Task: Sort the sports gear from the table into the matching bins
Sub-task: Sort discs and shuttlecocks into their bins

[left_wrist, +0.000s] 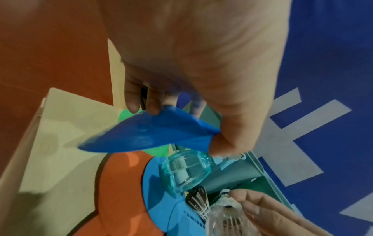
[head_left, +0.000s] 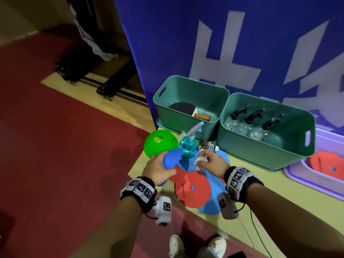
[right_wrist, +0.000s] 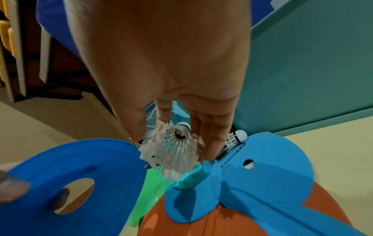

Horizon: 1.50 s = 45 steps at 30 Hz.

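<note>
My left hand [head_left: 158, 169] grips a dark blue flat disc cone [head_left: 170, 160] by its edge, lifted off the pile; the disc [left_wrist: 153, 134] bends between thumb and fingers. My right hand [head_left: 211, 162] pinches a white feather shuttlecock [head_left: 201, 162], seen close in the right wrist view [right_wrist: 173, 148]. A teal spray bottle [head_left: 188, 144] stands on light blue discs [head_left: 214, 185]. A red disc [head_left: 192, 189] and a green disc [head_left: 160, 142] lie beside them. A dark-feathered shuttlecock [head_left: 209, 145] lies behind my right hand.
Two green bins stand at the back: the left bin [head_left: 188, 101] holds a table tennis paddle [head_left: 184, 109], the right bin [head_left: 266, 131] several spray bottles. A purple bin [head_left: 316, 175] with a red disc sits far right. A blue banner [head_left: 242, 43] rises behind.
</note>
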Each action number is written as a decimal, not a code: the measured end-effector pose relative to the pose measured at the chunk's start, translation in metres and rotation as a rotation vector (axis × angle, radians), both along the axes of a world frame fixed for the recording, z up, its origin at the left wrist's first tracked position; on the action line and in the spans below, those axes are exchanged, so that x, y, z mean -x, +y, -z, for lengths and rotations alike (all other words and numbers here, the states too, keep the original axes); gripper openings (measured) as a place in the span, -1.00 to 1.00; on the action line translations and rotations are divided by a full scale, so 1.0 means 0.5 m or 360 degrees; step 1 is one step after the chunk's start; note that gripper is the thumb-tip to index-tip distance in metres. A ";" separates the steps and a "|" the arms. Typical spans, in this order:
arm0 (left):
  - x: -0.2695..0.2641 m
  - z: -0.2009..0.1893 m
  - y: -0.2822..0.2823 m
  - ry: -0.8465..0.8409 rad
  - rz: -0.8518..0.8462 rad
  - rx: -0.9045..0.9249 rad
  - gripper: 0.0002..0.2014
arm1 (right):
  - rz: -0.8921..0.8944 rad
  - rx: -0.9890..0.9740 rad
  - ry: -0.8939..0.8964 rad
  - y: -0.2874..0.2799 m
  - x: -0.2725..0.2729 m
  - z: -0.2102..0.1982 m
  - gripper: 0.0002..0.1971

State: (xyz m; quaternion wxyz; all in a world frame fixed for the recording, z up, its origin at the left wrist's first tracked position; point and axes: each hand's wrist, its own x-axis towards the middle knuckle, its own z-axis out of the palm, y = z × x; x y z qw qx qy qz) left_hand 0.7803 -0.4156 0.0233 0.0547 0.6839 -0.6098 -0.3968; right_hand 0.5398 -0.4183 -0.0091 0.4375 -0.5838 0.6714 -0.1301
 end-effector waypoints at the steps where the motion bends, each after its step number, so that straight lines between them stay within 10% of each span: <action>1: 0.000 -0.016 0.000 0.0022 -0.0012 0.0019 -0.28 | 0.0012 0.0036 -0.0012 -0.001 -0.001 -0.009 -0.78; 15: 0.088 -0.076 -0.017 0.0286 0.0012 0.0293 -0.69 | 0.0420 0.0280 -0.0080 0.072 0.078 -0.081 -0.87; 22: 0.292 -0.069 0.049 0.0519 0.0328 0.0332 -0.81 | 0.0955 0.0433 -0.0121 0.270 0.238 -0.123 -0.87; 33: 0.645 -0.139 0.268 0.0930 0.0664 0.0373 -0.45 | 0.1488 0.0686 -0.0183 0.617 0.507 -0.190 -0.78; 45: 1.138 -0.121 0.656 0.1022 0.1058 0.0254 -0.85 | 0.1945 0.0773 -0.0325 1.088 0.886 -0.205 -0.84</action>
